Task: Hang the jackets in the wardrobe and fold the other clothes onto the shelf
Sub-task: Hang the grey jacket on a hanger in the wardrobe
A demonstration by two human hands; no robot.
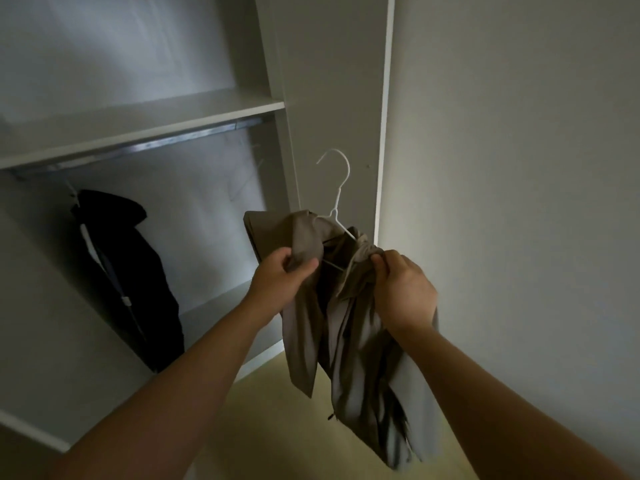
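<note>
A beige jacket (pixel 346 327) hangs in the air in front of the open wardrobe, partly draped over a white wire hanger (pixel 337 188) whose hook points up. My left hand (pixel 282 275) pinches the jacket's left shoulder fabric by the hanger arm. My right hand (pixel 403 289) grips the bunched fabric at the jacket's right shoulder. A black jacket (pixel 128 271) hangs from the metal rail (pixel 138 147) at the wardrobe's left side. The hanger's lower bar is mostly hidden by cloth.
A white shelf (pixel 145 123) runs above the rail. The wardrobe's side panel (pixel 332 98) stands just behind the hanger, and a plain wall (pixel 519 168) is on the right. The wardrobe floor (pixel 225 310) and light flooring (pixel 277 410) lie below.
</note>
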